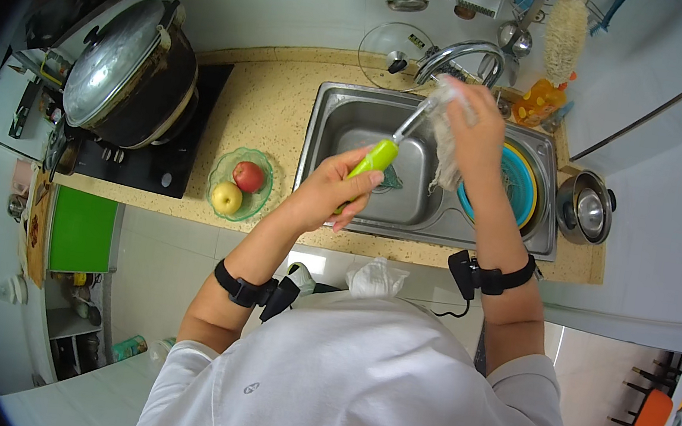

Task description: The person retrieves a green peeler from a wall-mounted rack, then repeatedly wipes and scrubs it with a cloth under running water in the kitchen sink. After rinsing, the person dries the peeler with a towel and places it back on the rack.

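My left hand (338, 190) grips the bright green handle of a peeler-like kitchen tool (382, 153), its metal shaft slanting up to the right. A pale, loosely woven cloth (445, 143) hangs from my right hand (474, 127), which pinches it around the tool's metal end, so the tip is hidden. Both hands are above the stainless steel sink (344, 122), just below the curved chrome faucet (465, 51). A dark green piece (392, 178), perhaps a drain cover or scrap, shows in the basin behind my left hand.
Left of the sink, a green glass bowl (244, 157) holds a red and a yellow apple. A large lidded pot (132, 72) stands on the black cooktop (157, 171). Blue and yellow basins (518, 185) sit at the sink's right; metal pots (585, 208) stand beyond. A glass lid (383, 49) leans behind.
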`<state>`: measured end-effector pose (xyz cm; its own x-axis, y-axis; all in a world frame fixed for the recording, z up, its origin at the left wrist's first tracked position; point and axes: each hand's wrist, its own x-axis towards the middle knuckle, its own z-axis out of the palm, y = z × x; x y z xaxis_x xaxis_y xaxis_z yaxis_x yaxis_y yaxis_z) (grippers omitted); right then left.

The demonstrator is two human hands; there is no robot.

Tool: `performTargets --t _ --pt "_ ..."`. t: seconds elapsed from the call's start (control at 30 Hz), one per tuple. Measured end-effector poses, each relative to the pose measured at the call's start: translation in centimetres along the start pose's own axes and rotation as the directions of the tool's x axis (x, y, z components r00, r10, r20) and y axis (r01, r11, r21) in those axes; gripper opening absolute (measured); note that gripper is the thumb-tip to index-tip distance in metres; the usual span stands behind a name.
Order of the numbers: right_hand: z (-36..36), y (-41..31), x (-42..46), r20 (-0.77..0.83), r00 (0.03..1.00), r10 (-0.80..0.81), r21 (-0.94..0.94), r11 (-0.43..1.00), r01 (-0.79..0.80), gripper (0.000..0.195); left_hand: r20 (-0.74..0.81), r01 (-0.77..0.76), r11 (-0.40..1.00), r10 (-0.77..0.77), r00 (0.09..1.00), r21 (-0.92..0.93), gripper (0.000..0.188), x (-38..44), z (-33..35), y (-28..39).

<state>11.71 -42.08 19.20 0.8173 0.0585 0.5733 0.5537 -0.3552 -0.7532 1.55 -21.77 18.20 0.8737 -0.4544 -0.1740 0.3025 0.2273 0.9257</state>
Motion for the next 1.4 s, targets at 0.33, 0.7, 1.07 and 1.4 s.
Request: performTargets --t 0.33,0.7,1.07,1.4 --pt "-0.9 -1.8 -0.9 0.03 0.992 -0.125 -0.035 0.991 0.126 0.025 -0.096 -0.035 0.996 0.044 0.994 0.088 0.047 0.1 0.6 0.0" --pt "-1.0 -2.6 -2.8 -0.002 0.999 0.036 -0.012 0.999 -0.036 0.024 -0.367 -0.169 0.781 0.458 0.81 0.602 0.029 1.3 -0.5 -2.0" --pt "0.7 -1.9 -4.3 0.001 0.998 -0.062 -0.042 0.997 0.062 0.019 -0.22 -0.147 0.963 0.197 0.955 0.224 0.029 1.4 1.7 -0.6" --pt "1.2 -2.6 -3.7 -0.003 0.979 -0.206 -0.339 0.921 0.193 0.016 -0.272 -0.228 0.931 0.307 0.912 0.285 0.041 2.3 1.2 -2.2"
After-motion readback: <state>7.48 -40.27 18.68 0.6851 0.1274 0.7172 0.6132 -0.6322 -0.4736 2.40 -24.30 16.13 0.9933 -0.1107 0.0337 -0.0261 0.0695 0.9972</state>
